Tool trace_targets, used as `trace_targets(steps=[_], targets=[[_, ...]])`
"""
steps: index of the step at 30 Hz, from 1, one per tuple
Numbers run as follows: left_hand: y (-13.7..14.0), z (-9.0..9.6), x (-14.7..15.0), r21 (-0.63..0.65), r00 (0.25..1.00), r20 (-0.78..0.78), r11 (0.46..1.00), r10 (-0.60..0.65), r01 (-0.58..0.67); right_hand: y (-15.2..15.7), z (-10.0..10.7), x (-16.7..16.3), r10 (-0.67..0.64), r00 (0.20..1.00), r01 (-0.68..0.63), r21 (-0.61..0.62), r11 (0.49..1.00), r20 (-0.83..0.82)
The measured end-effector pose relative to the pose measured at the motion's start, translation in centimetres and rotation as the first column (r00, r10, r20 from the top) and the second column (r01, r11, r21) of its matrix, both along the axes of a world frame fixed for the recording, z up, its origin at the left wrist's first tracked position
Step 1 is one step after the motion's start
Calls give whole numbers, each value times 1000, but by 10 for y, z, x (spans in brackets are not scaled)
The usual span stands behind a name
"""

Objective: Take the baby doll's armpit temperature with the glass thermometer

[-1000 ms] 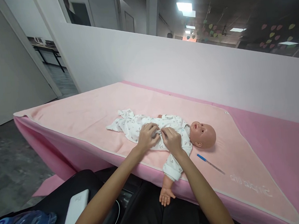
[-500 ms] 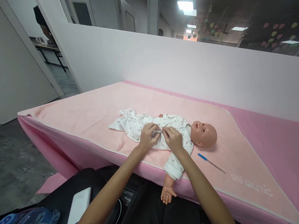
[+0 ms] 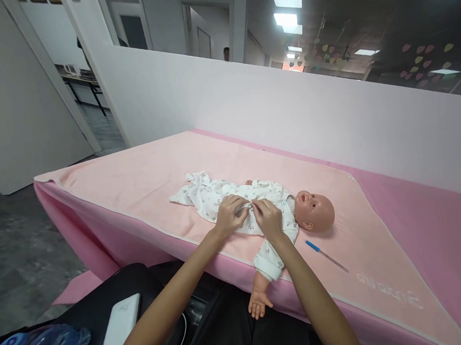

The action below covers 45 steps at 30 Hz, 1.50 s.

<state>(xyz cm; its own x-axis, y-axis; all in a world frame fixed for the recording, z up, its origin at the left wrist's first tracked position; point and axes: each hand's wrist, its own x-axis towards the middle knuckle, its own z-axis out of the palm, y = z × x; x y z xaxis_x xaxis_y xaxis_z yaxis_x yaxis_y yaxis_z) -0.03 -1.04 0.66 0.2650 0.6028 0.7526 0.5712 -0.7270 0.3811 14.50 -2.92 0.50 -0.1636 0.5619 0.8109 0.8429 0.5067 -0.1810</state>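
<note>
I am working at the front of a white cotton baby garment with small printed figures point(image 3: 206, 200), which the bald plastic baby doll point(image 3: 315, 212) is wearing as it is lying on its back across a pale pink cloth mat point(image 3: 135, 174). My left hand point(image 3: 230, 215) is bending over the middle of the garment, thumb and fingertips together on a small piece of white cloth; my right hand point(image 3: 268, 217) is pinching just beside it, its fingertips closing on the same spot. Whether that piece is a tie, a snap or a mere fold, I cannot tell, as my fingers are covering it. As for progress, the dressing is looking well along: the garment is covering the trunk, the near sleeve point(image 3: 267, 260) is sitting on the arm, and the doll's open plastic hand point(image 3: 260, 300) is showing past the cuff, hanging over the table edge. The front fastening under my fingers is seeming unfinished, to my judgement, and the lower end is lying loose, with no feet showing. The slim pen with a blue end point(image 3: 327, 256) is lying apart, near the head.
</note>
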Motion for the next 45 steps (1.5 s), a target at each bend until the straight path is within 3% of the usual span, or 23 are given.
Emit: trace_targets(steps=[9,30,39,45], targets=[[1,-2,1,30,999,37,1000,8,-10,0,0,0,17,999,-16,29,999,-37],[0,2,2,-72,987,147,995,-61,73,1,-3,0,-30,999,31,19,999,-20],[-1,-1,0,-84,996,75,995,51,-44,2,-2,-1,-27,998,28,12,1000,-51],[-2,2,-2,-74,987,135,994,87,-77,1,-3,0,-22,998,24,25,999,-52]])
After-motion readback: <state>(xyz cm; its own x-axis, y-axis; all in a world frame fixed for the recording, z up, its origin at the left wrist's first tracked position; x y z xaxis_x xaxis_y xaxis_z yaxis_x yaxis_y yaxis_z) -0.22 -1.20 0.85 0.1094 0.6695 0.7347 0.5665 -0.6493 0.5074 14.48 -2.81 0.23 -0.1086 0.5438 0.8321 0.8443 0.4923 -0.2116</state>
